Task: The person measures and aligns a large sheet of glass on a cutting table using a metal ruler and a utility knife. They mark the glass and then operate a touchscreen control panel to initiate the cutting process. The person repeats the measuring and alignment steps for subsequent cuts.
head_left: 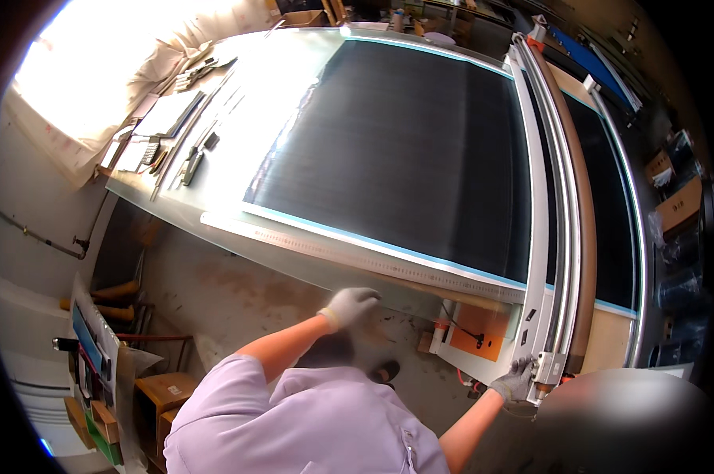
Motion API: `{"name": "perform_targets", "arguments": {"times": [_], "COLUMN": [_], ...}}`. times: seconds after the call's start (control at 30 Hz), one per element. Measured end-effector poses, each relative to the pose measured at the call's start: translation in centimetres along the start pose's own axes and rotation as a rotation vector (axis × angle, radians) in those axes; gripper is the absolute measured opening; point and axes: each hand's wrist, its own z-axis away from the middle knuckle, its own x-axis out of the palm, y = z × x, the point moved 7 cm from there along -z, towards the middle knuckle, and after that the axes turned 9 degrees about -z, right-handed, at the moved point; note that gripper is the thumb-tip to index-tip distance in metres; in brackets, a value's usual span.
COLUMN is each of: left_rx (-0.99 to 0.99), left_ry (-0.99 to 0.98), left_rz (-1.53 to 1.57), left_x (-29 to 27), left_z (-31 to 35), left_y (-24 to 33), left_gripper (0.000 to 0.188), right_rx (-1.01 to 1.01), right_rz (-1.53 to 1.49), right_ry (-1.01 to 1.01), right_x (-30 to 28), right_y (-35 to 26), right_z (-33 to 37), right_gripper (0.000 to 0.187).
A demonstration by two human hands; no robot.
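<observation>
My left hand (351,306), in a pale work glove, is off the table's near edge, above the floor. Its fingers look loosely extended, with nothing seen in them. At the lower right, my gloved right hand (513,381) grips the near side of a metal end block (548,368). That block sits at the near end of a long cross rail (560,197) spanning the table. Beneath the rail lies a wide black sheet (404,150) with light blue edge strips. A long steel ruler (349,254) runs along the sheet's near edge.
A brown roller (580,205) lies right of the rail, with a metal bar (629,205) farther right. Tools and a clipboard (167,114) rest on the table's left end. An orange panel (477,335) is below the near edge. Cardboard boxes (681,207) stand at right.
</observation>
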Motion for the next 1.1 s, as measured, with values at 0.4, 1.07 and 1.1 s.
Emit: {"name": "perform_targets", "arguments": {"times": [0.4,1.07,1.1], "left_rx": [-0.553,-0.93,-0.941], "left_ry": [1.039,0.59,0.626], "left_rz": [-0.669,-0.725,-0.727], "left_x": [-36.6,-67.3,-67.6], "left_z": [-0.9,-8.7,-9.0], "left_y": [-29.1,-46.5,-47.3], "left_gripper": [0.044,0.065,0.064], "right_rx": [0.262,0.431,0.423], "right_rz": [0.55,0.867,0.866], "right_ry": [-0.235,-0.475,-0.477], "right_x": [3.6,27.5,28.0], "right_y": [9.3,21.8,22.0], "right_z": [18.6,47.2,47.8], "right_gripper": [0.021,0.03,0.029]}}
